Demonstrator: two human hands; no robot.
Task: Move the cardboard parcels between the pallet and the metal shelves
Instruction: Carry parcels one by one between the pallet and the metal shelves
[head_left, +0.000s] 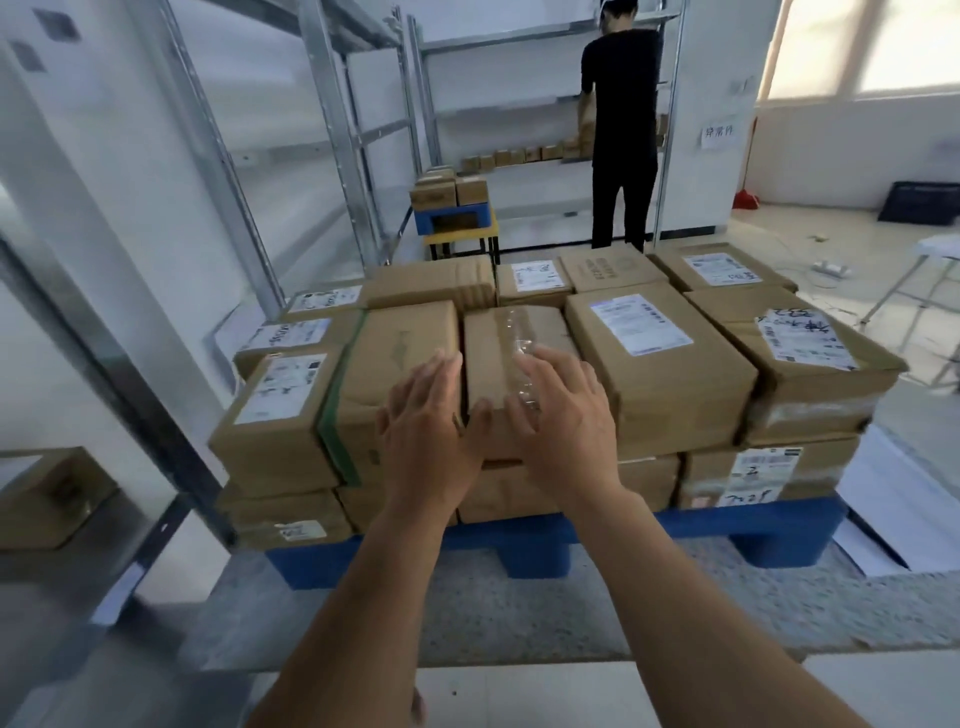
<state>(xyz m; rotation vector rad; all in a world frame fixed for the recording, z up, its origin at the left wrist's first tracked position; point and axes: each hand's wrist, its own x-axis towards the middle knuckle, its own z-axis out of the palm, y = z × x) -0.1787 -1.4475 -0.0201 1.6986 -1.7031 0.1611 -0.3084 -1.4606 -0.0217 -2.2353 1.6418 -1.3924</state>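
Showing, largest first: metal shelves (332, 130) along the left and far walls, mostly bare, with a row of small parcels (511, 156) on one far level. Near centre, blue pallet (524, 545) on a grey mat (467, 618), loaded with cardboard parcels (660, 364) in at least two layers, top layer packed edge to edge. Far centre, second person (621, 130) in black facing the far shelves, hands hidden behind the body. Left of that figure, smaller blue pallet (452, 218) on a yellow stand, carrying a few parcels. Near left, single parcel (52, 493) on a low shelf level.

Centre of top layer, near edge: narrow taped parcel (511, 358), wedged between a green-strapped parcel (400, 364) on its left and a labelled one on its right. Left hand (428, 421) laid at the narrow parcel's left near corner, fingers nearly straight, thumb on the top face. Right hand (558, 415) spread across the taped top, fingers extended and only slightly bent. Neither hand closed round the parcel; contact only, no lift evident.

Progress, as a judgement: early stage. Pallet stack nearly full, shelves largely unfilled, so most parcels apparently remaining to be carried. Immediate step: securing a hold on the narrow parcel and drawing it clear of its neighbours.
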